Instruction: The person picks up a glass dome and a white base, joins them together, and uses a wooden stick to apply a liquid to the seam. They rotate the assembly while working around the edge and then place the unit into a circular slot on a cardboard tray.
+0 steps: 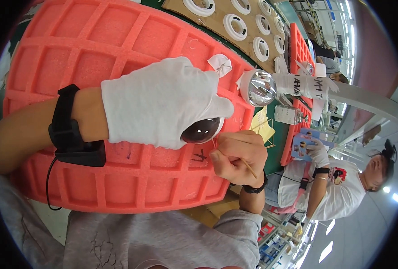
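Grey sweatshirt (pixel 163 242) below; mid-frame, my white-gloved left hand (pixel 158 103) grips a dark glossy glass lens (pixel 202 130) over the pink foam grid tray (pixel 87 40), my bare right hand (pixel 237 157) pinching a thin wooden stick (pixel 248 168)

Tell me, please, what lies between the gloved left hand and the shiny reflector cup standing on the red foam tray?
In the head view, a crumpled white scrap lies on the red foam tray between the left hand and the reflector cup.

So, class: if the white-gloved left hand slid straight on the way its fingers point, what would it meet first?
Probably the shiny silver reflector cup, which lies just beyond the white-gloved left hand above the pink foam grid tray, though depth is unclear.
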{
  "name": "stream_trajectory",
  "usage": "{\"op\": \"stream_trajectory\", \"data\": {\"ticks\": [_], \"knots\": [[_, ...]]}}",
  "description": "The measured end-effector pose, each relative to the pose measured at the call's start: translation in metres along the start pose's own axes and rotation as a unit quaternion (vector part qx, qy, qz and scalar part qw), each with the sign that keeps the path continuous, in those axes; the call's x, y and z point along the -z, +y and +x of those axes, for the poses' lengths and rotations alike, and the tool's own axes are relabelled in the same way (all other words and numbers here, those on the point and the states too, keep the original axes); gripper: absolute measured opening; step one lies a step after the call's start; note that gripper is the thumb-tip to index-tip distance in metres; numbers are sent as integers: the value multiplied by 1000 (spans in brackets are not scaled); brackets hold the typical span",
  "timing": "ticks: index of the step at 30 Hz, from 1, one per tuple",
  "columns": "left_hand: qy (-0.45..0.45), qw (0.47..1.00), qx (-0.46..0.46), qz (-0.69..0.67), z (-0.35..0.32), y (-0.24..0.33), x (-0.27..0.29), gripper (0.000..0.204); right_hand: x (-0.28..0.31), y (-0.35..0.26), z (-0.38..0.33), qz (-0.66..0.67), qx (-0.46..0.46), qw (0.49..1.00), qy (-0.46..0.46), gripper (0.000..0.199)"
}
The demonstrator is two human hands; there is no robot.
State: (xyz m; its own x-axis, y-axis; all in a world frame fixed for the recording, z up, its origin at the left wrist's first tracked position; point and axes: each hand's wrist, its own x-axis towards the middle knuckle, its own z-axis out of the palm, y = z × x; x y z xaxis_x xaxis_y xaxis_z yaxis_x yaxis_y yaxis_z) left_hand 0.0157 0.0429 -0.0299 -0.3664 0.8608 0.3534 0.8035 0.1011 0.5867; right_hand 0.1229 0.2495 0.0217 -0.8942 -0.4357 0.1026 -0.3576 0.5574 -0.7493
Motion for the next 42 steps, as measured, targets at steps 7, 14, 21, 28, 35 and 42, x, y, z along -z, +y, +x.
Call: {"op": "stream_trajectory", "data": {"ticks": [7,14,21,28,35,42], "knots": [[15,999,25,-26,1,1,4,53,11,-10,-18,78,47,996,-19,20],[15,1000,23,-13,1,4,2,52,18,-23,-26,-53,-40,998,16,10],[19,1000,17,-3,0,2,4,51,8,-22,-14,-201,-51,978,17,6],[10,1000,23,-4,0,2,5,48,17,-32,-9,-286,-41,957,-20,11],[41,999,3,-13,-2,0,1,45,11,-25,-9,-287,-28,957,1,15],[6,1000,24,-4,1,4,7,50,4,-51,1,-381,-67,922,-8,21]]}}
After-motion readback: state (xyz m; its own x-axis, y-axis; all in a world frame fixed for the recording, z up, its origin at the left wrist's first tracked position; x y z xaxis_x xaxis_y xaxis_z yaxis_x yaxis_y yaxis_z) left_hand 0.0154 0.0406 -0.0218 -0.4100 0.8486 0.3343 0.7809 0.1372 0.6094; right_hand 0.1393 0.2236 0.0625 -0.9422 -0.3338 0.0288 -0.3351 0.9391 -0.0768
